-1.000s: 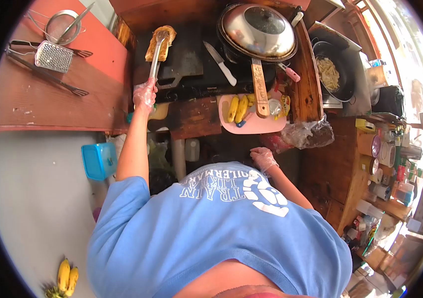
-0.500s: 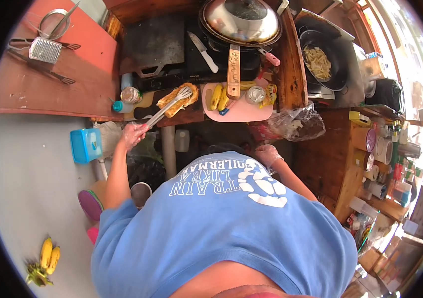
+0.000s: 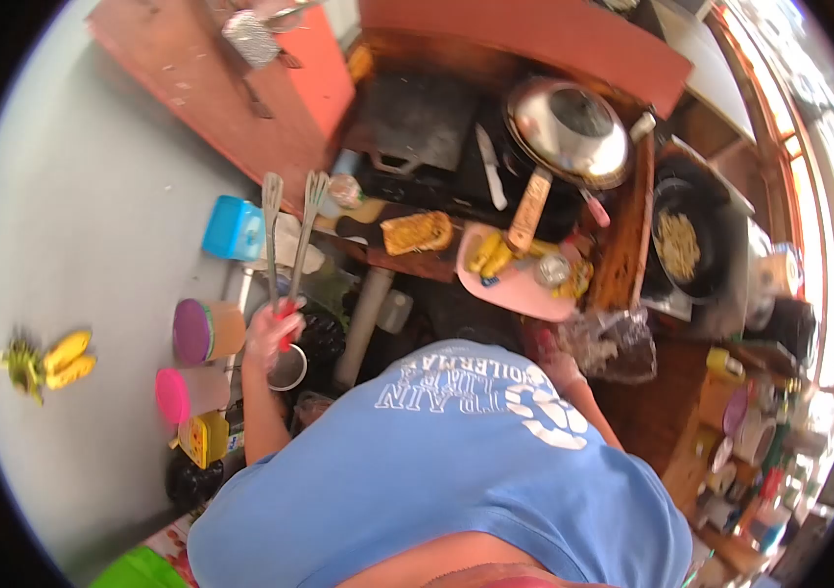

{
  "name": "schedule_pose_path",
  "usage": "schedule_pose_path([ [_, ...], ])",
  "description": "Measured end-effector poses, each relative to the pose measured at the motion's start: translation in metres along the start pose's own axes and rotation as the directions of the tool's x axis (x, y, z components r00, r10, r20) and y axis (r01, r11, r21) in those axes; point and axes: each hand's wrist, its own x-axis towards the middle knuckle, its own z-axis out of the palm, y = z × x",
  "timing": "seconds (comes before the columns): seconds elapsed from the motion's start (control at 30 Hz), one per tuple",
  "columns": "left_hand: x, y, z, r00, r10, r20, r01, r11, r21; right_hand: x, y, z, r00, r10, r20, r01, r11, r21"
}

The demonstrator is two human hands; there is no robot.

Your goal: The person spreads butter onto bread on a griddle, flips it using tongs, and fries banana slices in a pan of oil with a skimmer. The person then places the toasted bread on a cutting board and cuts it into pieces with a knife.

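My left hand (image 3: 275, 333), in a clear plastic glove, is closed on the red grip of metal tongs (image 3: 297, 265). Their two slotted ends stand apart with nothing between them. Browned bread (image 3: 417, 233) lies on the wooden ledge in front of the stove, right of the tongs. My right hand (image 3: 559, 367) is low beside my shirt, near a clear plastic bag; its fingers are blurred and partly hidden. A black griddle (image 3: 422, 122) has nothing on it, and a white-handled knife (image 3: 490, 167) lies beside it.
A lidded pan (image 3: 569, 132) sits on the stove, its wooden handle reaching over a pink board (image 3: 524, 294) with bananas. Pale strips fill part of a dark wok (image 3: 686, 235) at right. Lidded tubs (image 3: 211, 330) and a blue container (image 3: 234, 227) stand at left.
The bread has gone from the griddle to the ledge and is out of the tongs. My left hand has drawn back with the tongs, which have opened. The view has turned.
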Motion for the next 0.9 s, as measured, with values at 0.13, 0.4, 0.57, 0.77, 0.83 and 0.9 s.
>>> schedule_pose_path([
  [0.13, 0.071, 0.114, 0.034, 0.883, 0.462, -0.075, -0.176, 0.476, 0.862, 0.012, 0.011, -0.003, 0.982, 0.067, 0.175, -0.054, 0.995, -0.080],
  [0.4, 0.142, 0.395, 0.056, -0.084, 0.695, 0.714, 0.253, -0.678, 0.690, 0.030, 0.035, -0.014, 0.977, -0.183, 0.109, 0.205, 0.946, -0.252],
  [0.57, 0.174, 0.416, 0.010, 0.321, 0.695, 0.644, 0.208, -0.715, 0.668, 0.015, 0.023, 0.004, 0.987, 0.124, -0.105, -0.121, 0.992, 0.031],
  [0.77, 0.211, 0.371, -0.034, 0.323, 0.658, 0.680, 0.178, -0.748, 0.640, 0.053, 0.095, 0.048, 0.983, 0.120, 0.140, -0.109, 0.990, -0.084],
  [0.83, 0.233, 0.362, -0.050, 0.229, 0.661, 0.715, 0.144, -0.749, 0.646, 0.021, 0.092, 0.060, 0.995, 0.045, 0.089, -0.048, 0.998, 0.031],
  [0.9, 0.229, 0.356, -0.040, 0.424, 0.690, 0.586, 0.332, -0.721, 0.608, 0.005, 0.070, 0.042, 0.998, -0.013, 0.068, 0.017, 0.998, -0.055],
])
